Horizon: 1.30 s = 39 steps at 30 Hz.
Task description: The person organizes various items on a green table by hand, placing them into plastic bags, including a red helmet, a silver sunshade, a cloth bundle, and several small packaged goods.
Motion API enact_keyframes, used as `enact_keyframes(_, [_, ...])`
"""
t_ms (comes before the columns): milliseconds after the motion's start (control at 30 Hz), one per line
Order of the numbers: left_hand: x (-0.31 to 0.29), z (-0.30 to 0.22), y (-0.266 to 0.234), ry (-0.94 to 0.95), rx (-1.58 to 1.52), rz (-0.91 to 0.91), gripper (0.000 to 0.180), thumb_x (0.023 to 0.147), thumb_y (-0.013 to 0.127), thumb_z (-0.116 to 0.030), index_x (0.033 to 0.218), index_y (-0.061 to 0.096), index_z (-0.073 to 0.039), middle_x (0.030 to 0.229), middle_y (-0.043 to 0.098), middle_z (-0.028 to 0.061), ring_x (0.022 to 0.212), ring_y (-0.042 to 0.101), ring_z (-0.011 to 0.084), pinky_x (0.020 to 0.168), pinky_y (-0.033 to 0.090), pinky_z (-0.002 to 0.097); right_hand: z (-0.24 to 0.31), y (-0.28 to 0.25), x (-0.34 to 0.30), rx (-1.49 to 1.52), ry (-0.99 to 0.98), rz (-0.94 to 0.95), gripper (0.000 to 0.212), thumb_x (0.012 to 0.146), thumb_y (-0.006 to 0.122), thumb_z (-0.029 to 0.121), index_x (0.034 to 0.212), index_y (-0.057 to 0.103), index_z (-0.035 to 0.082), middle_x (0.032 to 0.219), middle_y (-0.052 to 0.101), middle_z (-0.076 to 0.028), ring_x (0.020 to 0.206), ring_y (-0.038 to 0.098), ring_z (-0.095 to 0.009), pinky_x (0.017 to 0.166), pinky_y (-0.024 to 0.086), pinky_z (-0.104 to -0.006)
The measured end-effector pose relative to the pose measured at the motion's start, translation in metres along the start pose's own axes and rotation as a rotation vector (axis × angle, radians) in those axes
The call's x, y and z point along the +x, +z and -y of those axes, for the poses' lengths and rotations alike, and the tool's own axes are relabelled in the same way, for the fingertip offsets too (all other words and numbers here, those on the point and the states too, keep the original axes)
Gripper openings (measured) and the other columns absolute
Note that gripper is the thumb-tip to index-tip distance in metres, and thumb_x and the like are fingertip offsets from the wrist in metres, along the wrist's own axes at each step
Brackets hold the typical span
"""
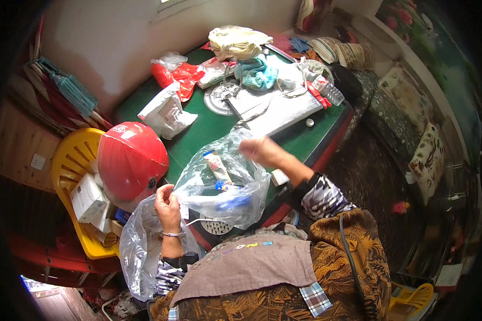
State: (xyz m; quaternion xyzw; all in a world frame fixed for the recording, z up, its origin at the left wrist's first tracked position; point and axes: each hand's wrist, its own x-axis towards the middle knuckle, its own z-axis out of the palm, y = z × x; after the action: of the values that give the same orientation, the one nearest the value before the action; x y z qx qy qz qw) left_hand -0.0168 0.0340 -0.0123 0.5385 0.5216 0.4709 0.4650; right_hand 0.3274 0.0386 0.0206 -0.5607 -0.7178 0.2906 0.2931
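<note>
My left hand (167, 209) pinches the near-left edge of a clear plastic bag (195, 179). At the bag's far-right edge, my right hand (258, 151) is closed on the plastic, its fingers a little blurred. The bag is spread between both hands over the table's near side. Inside it, or seen through it, lie a blue-and-white tube-shaped packet (218, 168) and a blue item (234, 202) whose kind I cannot make out. More clear plastic (136, 249) hangs beside my left wrist; whether it belongs to the same bag I cannot tell.
The green-topped table (193, 144) bears a white pouch (168, 115), a red plastic bag (179, 77), teal cloth (260, 70), a silver flat case (284, 111) and a plastic bottle (329, 90). A red helmet (131, 160) and white boxes (87, 198) sit on a yellow chair (69, 155) at left.
</note>
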Motion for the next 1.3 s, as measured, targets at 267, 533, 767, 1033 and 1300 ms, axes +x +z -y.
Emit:
enact_keyframes(267, [0.007, 0.000, -0.009, 0.124, 0.078, -0.343, 0.019, 0.084, 0.050, 0.003, 0.102, 0.058, -0.001, 0.086, 0.056, 0.0020, 0.070, 0.049, 0.0065, 0.061, 0.041, 0.0198, -0.076, 0.008, 0.035, -0.423, -0.040, -0.023, 0.027, 0.074, 0.067, 0.018, 0.100, 0.059, 0.011, 0.096, 0.057, -0.011, 0.090, 0.059, -0.034, 0.076, 0.049, -0.0434])
enact_keyframes(533, [-0.005, -0.009, -0.001, 0.024, 0.135, -0.205, 0.022, 0.084, 0.051, 0.006, 0.104, 0.055, -0.002, 0.079, 0.053, -0.0001, 0.057, 0.047, 0.0028, 0.049, 0.040, 0.0187, -0.068, 0.006, 0.039, 0.164, 0.010, -0.013, 0.010, 0.087, 0.058, 0.015, 0.091, 0.057, 0.006, 0.072, 0.055, -0.004, 0.068, 0.054, -0.015, 0.061, 0.045, -0.0299])
enact_keyframes(767, [0.000, -0.017, 0.007, 0.074, 0.156, -0.250, 0.045, 0.081, 0.047, 0.010, 0.125, 0.046, 0.000, 0.112, 0.055, 0.0091, 0.065, 0.049, 0.0055, 0.057, 0.044, 0.0199, -0.104, -0.091, -0.037, 0.717, 0.397, -0.321, 0.013, 0.085, 0.049, 0.016, 0.086, 0.058, 0.007, 0.072, 0.050, 0.003, 0.066, 0.045, -0.008, 0.060, 0.037, -0.0219])
enact_keyframes(1033, [-0.022, -0.034, -0.012, 0.198, 0.361, -0.273, 0.036, 0.085, 0.055, 0.000, 0.120, 0.051, -0.001, 0.112, 0.054, 0.0087, 0.069, 0.049, 0.0080, 0.063, 0.043, 0.0208, -0.063, -0.058, -0.097, 0.286, 0.506, -0.239, 0.033, 0.081, 0.066, 0.036, 0.089, 0.056, 0.005, 0.076, 0.058, -0.006, 0.069, 0.055, -0.019, 0.060, 0.043, -0.0307])
enact_keyframes(1300, [-0.048, -0.016, -0.016, 0.105, 0.719, 0.057, 0.013, 0.081, 0.058, -0.008, 0.092, 0.062, 0.000, 0.089, 0.063, 0.0174, 0.081, 0.064, 0.0341, 0.071, 0.050, 0.0404, -0.039, -0.006, -0.098, -0.331, 0.479, -0.027, 0.036, 0.073, 0.067, 0.033, 0.092, 0.059, 0.003, 0.083, 0.064, -0.022, 0.078, 0.064, -0.037, 0.070, 0.052, -0.0446])
